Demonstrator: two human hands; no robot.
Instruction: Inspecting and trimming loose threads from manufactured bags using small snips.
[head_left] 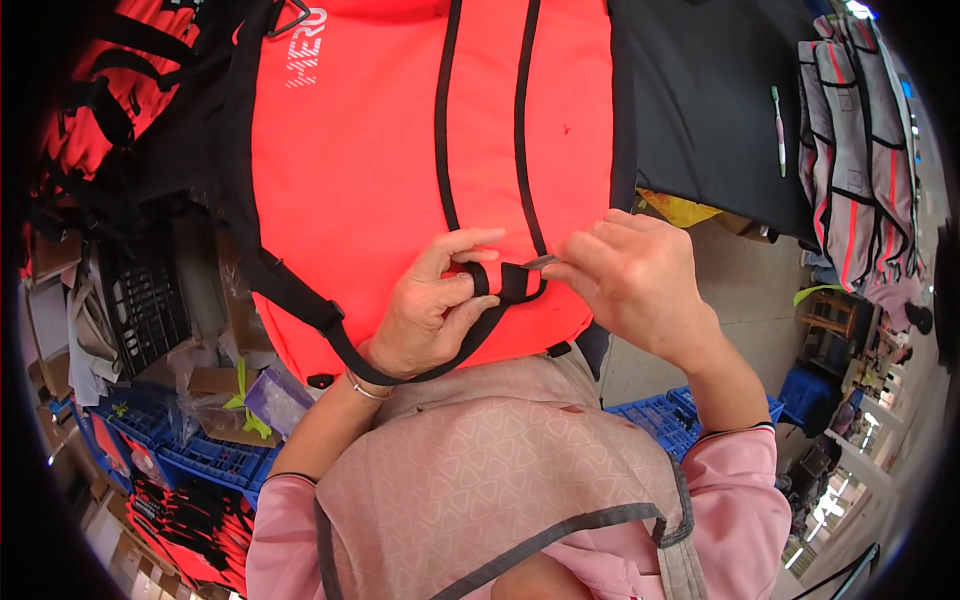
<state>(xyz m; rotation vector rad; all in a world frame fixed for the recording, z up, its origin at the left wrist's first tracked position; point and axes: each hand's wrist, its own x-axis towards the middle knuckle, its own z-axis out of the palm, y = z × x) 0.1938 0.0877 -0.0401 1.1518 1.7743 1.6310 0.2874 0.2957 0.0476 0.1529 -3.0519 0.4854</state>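
Observation:
A bright coral-red bag (350,160) with black trim and black straps lies spread before me. My left hand (425,305) pinches a short black-and-red strap tab (513,282) near the bag's lower edge. A loop of black webbing (345,345) runs over my left wrist. My right hand (635,280) is closed round a small metal tool, of which only a thin grey pointed tip (541,262) shows. That tip touches, or nearly touches, the tab's right end. The rest of the tool is hidden in my fingers.
A black surface (720,110) extends to the right, with a toothbrush (778,130) on it. Grey bags with red stripes (850,140) are piled beyond. Blue plastic crates (215,455) stand lower left, and more red-and-black bags (190,525) lie below them.

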